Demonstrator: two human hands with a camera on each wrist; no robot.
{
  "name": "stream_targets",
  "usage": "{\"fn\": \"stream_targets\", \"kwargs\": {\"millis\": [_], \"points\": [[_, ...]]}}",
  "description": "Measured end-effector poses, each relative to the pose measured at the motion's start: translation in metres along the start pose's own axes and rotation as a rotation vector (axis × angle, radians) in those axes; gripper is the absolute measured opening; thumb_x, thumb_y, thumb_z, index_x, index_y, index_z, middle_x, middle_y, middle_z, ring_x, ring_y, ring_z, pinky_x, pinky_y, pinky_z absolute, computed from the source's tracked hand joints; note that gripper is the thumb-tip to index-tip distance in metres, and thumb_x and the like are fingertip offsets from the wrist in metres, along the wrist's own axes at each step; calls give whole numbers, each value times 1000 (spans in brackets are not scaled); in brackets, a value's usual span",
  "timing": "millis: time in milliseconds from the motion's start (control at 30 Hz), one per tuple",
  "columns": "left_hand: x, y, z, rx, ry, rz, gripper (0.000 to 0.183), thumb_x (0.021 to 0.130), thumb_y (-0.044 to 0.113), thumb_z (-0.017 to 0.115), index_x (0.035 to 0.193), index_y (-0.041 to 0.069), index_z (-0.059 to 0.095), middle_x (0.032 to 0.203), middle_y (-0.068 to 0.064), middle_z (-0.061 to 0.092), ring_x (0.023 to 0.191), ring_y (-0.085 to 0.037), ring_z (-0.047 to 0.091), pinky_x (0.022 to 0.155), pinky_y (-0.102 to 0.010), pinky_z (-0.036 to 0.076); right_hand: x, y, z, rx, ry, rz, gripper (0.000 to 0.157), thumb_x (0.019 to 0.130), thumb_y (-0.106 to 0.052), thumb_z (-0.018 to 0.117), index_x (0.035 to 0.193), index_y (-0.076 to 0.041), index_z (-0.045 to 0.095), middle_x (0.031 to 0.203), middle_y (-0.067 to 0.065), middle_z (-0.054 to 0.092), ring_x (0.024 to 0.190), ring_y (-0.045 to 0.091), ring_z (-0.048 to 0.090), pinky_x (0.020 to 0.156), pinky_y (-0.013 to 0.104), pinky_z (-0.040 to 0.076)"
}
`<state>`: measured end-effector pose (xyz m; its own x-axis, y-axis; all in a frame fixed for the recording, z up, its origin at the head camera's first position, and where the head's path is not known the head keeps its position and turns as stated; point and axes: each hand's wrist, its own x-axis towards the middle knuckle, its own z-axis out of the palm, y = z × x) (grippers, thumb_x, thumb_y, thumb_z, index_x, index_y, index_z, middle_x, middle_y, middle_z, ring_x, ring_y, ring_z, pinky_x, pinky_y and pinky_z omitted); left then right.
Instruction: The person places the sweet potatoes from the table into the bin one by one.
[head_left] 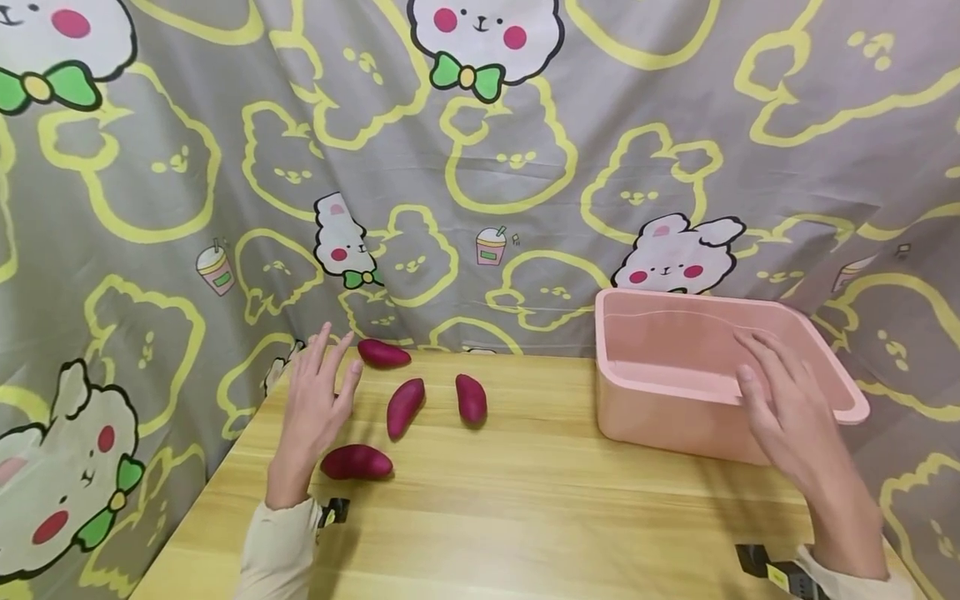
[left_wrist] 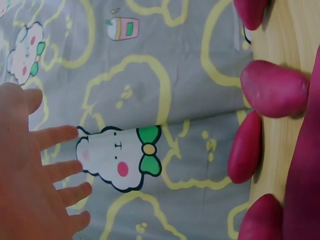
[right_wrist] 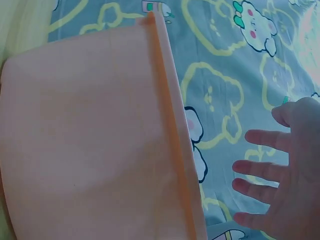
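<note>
Several purple sweet potatoes lie on the left part of the table: one (head_left: 384,353) at the back edge, one (head_left: 406,408) upright-slanted in the middle, one (head_left: 471,400) to its right and one (head_left: 357,462) nearest me. My left hand (head_left: 318,400) hovers just left of them, fingers extended and holding nothing; the left wrist view shows its spread fingers (left_wrist: 65,172). Over the front right side of a pink plastic bin (head_left: 675,421) is my right hand (head_left: 791,408), its fingers loosely extended with nothing in them. In the right wrist view the bin's outer wall (right_wrist: 90,140) fills the left.
The wooden table (head_left: 510,517) carries the bin at its back right. Behind and along the left hangs a grey patterned curtain (head_left: 420,167), close to the table's back edge. Small dark devices with straps (head_left: 780,575) sit at both wrists.
</note>
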<state>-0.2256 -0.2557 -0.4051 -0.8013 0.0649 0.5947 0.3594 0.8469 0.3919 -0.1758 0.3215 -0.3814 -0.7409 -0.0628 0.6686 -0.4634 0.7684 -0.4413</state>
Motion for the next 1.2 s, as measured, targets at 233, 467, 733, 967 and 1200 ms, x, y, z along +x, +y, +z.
{"fn": "stream_targets", "kwargs": {"millis": [233,467,733,967,1200], "points": [[-13,2,10,-68,-73,-29,45,107,33,54,143,6,58,160,-26,33,143,-53,30,110,-72,22,-13,-1,5,20,80,-9,40,106,-9,50,145,-9,59,139,17,56,125,14,46,104,14,23],[-26,-1,8,-60,-261,-69,47,104,37,60,137,4,63,145,-25,51,133,-48,47,106,-68,37,-22,7,21,9,30,15,34,107,-8,49,139,-6,61,135,19,57,124,36,47,106,24,25],[-30,-15,5,-110,-417,-14,39,99,27,69,130,3,68,130,-18,66,122,-39,60,101,-57,48,-23,12,34,-42,7,44,24,108,-11,48,122,-5,67,121,18,60,117,46,47,88,65,26],[-33,-25,0,-162,-572,-35,40,96,29,73,126,2,70,124,-15,69,118,-43,61,98,-61,48,-20,17,43,-147,-22,11,21,108,-15,48,112,-10,68,113,14,61,108,44,49,79,58,27],[-34,-28,1,-202,-707,-97,51,90,34,80,126,-2,70,128,-20,66,116,-48,62,96,-62,49,-22,19,51,-242,-64,30,23,110,-24,46,106,-14,66,109,12,61,104,40,49,80,58,27]]}}
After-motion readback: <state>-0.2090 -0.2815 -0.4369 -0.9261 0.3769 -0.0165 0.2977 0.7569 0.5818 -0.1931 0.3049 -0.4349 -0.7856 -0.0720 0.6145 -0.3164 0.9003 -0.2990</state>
